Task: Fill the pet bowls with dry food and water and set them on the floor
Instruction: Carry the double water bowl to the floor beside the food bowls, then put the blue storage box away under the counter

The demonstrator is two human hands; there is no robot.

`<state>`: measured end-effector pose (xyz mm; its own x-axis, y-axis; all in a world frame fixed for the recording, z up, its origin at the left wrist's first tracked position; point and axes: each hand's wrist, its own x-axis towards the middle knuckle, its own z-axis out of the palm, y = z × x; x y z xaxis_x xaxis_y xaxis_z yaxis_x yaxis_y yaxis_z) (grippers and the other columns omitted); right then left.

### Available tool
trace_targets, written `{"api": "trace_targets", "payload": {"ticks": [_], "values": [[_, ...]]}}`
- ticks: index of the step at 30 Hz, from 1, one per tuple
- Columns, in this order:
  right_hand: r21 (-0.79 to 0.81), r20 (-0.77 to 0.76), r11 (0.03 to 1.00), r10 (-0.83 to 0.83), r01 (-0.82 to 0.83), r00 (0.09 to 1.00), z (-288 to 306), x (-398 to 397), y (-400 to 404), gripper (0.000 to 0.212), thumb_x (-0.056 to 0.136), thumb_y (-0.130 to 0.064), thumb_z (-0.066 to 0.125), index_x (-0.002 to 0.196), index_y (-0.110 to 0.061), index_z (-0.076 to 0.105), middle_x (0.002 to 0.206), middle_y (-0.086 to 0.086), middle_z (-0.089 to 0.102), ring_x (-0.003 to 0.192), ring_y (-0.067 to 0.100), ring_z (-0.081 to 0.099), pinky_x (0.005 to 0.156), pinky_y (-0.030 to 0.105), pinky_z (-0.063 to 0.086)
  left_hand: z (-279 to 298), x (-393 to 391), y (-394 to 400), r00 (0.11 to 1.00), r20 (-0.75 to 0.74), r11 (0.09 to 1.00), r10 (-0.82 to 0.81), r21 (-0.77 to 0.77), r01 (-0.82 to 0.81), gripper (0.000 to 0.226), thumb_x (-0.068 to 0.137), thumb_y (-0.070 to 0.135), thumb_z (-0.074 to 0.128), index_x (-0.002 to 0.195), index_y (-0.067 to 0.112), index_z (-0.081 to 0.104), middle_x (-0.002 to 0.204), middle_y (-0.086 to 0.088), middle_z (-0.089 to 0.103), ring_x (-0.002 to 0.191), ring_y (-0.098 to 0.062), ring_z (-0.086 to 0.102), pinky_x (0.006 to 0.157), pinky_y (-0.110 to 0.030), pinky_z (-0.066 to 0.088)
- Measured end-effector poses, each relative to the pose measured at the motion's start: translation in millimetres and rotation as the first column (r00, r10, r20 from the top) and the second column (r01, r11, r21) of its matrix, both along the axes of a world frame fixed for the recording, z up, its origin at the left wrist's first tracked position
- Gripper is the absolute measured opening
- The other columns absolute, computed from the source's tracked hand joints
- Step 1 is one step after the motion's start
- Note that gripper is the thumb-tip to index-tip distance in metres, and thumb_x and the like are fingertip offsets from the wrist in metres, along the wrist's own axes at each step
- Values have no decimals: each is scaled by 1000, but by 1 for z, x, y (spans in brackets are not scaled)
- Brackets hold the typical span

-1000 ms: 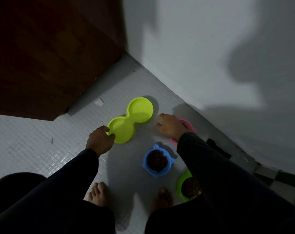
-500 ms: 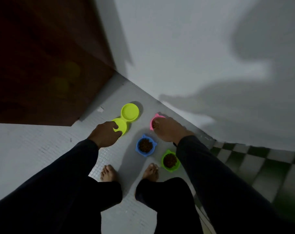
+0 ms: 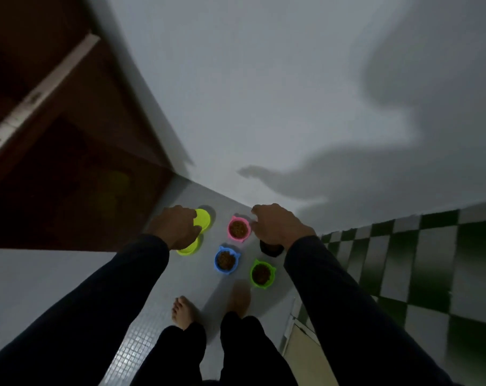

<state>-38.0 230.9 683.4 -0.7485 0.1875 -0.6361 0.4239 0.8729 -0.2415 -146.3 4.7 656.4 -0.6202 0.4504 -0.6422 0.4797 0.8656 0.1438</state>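
Four pet bowls stand on the grey tiled floor in a wall corner. My left hand (image 3: 175, 229) hangs with loosely curled fingers in front of the empty yellow-green double bowl (image 3: 203, 218) and hides its middle. To the right of the pink bowl (image 3: 243, 238) is my right hand (image 3: 275, 227), relaxed and holding nothing. That pink bowl, the blue bowl (image 3: 217, 260) and the green bowl (image 3: 253, 275) each hold brown dry food. Whether my left hand touches the double bowl I cannot tell.
A dark brown wooden door (image 3: 69, 168) stands at the left and a white wall (image 3: 264, 107) is behind the bowls. A small dark object (image 3: 269, 250) lies under my right wrist. Green-and-white checkered floor (image 3: 431, 260) lies to the right. My bare feet (image 3: 183, 313) are just before the bowls.
The view has risen and pulled back from the floor. Both hands have lifted away from the bowls, and my right hand has uncovered the pink bowl.
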Motion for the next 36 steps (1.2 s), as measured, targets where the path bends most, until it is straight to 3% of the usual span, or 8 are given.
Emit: {"api": "trace_targets", "payload": {"ticks": [2,5,7,9,14,23,29,36], "values": [[26,-9,1000,-7,7,1000,21,8,6,38,102,-34,49,133,-14,55,131,12,61,116,33,60,99,47,50,25,1,12,996,-61,998,-58,-17,57,52,102,52,49,147,25,52,151,-6,52,137,-31,50,109,-41,43],[87,-56,996,-17,21,998,45,20,20,17,102,-25,46,107,-13,55,117,12,64,97,30,60,83,38,49,54,3,30,987,-131,995,-96,-3,96,46,102,49,47,141,25,55,147,-9,53,133,-33,52,108,-48,43],[121,-91,992,-37,48,995,61,30,29,14,102,-22,45,103,-12,55,111,11,63,91,29,58,77,36,45,69,6,41,976,-180,992,-119,21,125,46,103,48,46,140,23,54,144,-10,54,131,-35,52,109,-49,43],[135,-116,987,-68,83,991,74,40,38,21,102,-23,44,110,-10,58,112,12,64,95,30,60,78,36,47,81,10,52,962,-228,985,-149,54,166,47,103,49,45,141,22,53,141,-12,55,128,-36,54,106,-48,44],[158,-125,972,-156,175,980,104,67,51,36,105,-26,41,136,-12,53,132,11,60,115,30,59,98,44,50,105,18,71,910,-324,954,-258,65,293,46,103,47,43,139,20,53,133,-10,56,121,-35,56,101,-45,47],[217,-210,884,-372,415,904,154,121,24,35,105,-26,41,134,-13,54,132,10,60,115,30,58,99,45,49,157,29,90,849,-314,864,-426,138,484,47,106,46,43,145,21,51,143,-7,54,130,-29,53,104,-44,48],[223,-256,791,-517,570,817,187,166,-20,40,106,-28,39,141,-13,50,138,12,57,120,30,57,102,44,49,185,40,90,739,-320,740,-593,144,657,50,105,48,46,148,22,49,147,-2,54,132,-23,53,107,-38,46],[213,-311,647,-665,732,679,220,232,-82,21,102,-22,43,107,-14,61,113,6,65,95,22,61,86,36,54,216,84,84,598,-345,592,-723,138,794,51,104,50,46,145,21,51,145,-3,56,127,-24,56,104,-40,49]]}}
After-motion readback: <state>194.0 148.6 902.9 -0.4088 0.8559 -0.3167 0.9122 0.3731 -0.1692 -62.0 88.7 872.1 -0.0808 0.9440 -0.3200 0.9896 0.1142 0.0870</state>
